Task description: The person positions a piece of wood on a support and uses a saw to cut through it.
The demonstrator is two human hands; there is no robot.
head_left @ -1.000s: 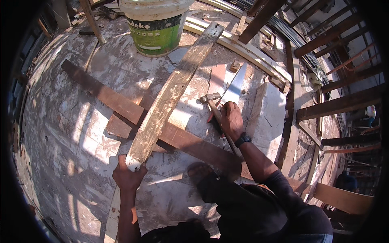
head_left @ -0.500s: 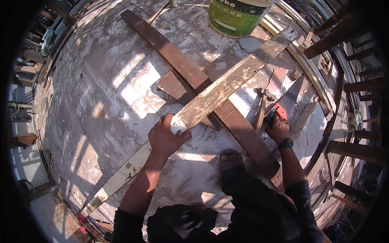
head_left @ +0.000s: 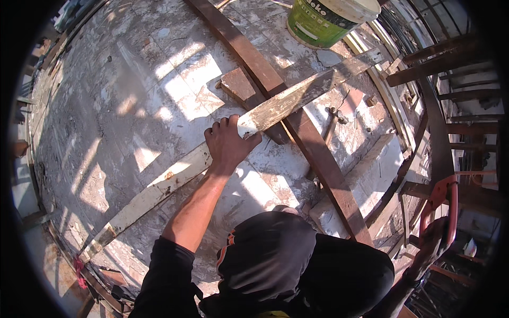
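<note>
The right hand (head_left: 430, 241) has lifted the handsaw (head_left: 438, 194) from the floor (head_left: 132, 100), fingers round its red handle (head_left: 453, 214); the left hand (head_left: 228, 143) grips the weathered plank (head_left: 305, 98), occupying both.

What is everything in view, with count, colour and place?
worn plank: one, whitish, upper centre
long plank: one, brown, crossing beneath
floor plank: one, cream, lower left
short board: one, brown, upper centre
bucket: one, green and white, upper right
hammer: one, brown handle, right of centre
slab: one, whitish, right
wood strips: several, cream, upper right
beams: several, dark brown, right edge
floor: one, patchy grey, throughout
saw: one, red handle, lower right
left grip: one, bare, holding worn plank's end
right grip: one, shadowed, on saw
legs: two, black, bottom centre
</note>
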